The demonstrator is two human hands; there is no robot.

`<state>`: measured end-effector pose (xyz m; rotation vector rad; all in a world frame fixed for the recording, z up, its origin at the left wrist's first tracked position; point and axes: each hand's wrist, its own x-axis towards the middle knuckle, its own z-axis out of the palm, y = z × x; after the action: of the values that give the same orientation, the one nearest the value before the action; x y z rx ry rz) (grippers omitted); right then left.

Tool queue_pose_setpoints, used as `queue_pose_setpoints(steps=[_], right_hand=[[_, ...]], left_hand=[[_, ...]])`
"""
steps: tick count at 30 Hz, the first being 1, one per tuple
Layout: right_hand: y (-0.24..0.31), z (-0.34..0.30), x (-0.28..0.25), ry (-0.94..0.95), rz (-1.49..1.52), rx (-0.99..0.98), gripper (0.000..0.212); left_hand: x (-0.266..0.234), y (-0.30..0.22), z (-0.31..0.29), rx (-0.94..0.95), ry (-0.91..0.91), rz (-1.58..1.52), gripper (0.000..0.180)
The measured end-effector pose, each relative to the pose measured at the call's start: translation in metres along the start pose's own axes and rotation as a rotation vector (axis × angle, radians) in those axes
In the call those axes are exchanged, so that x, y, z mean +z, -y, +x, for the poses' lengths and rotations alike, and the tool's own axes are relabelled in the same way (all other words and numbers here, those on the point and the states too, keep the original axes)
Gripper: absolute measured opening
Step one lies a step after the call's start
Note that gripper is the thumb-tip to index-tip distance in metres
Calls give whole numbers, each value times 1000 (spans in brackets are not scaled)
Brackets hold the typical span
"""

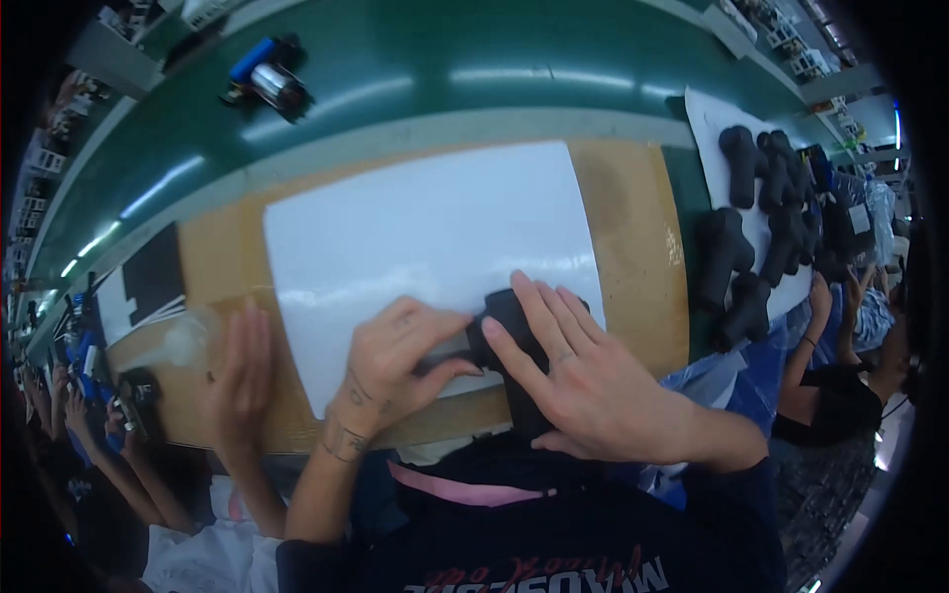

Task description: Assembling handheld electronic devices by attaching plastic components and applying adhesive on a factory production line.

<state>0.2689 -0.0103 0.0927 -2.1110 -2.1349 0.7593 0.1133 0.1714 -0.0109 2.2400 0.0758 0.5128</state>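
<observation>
In front of my body is a black T-shaped housing (514,331), which looks like a massage gun body, over the near edge of a white sheet (425,227). My right hand (578,381) lies across it with long fingers over its top and the thumb side low near its handle. At the housing's left end, my left hand (405,351) pinches a greyish part (450,351) between thumb and fingers. The fingers partly hide this part, so its exact kind is unclear.
A co-worker's hand (240,366) rests at the cardboard's (633,227) left, beside a clear plastic piece (183,341). Several black housings (727,252) lie at right on a white sheet. A blue-and-silver motor-like assembly (267,79) sits on the green table (395,69).
</observation>
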Motion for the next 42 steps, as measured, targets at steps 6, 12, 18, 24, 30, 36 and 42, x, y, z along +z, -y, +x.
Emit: queue_pose_setpoints(steps=[6,12,18,24,30,36,42], right_hand=[[-2,13,26,-245,101,180,97],[-8,18,6,-363,581,8,69],[27,27,19,-517,996,-387,30],[27,10,51,-626,1070,-363,20],[1,-9,42,-665,1008,-291,23],[-18,-11,43,-807,978,-275,27],[-53,-4,36,-882,752,3,33]], left_hand=[[16,-38,-19,-234,-112,-127,53],[34,-87,-74,-788,-60,-722,59],[56,-91,-66,-409,-8,-1033,54],[111,-71,-99,-847,267,-1255,50],[111,-85,-61,-1077,187,-1370,45],[64,-104,-11,-506,440,-951,46],[61,-102,1,-768,242,-801,45]])
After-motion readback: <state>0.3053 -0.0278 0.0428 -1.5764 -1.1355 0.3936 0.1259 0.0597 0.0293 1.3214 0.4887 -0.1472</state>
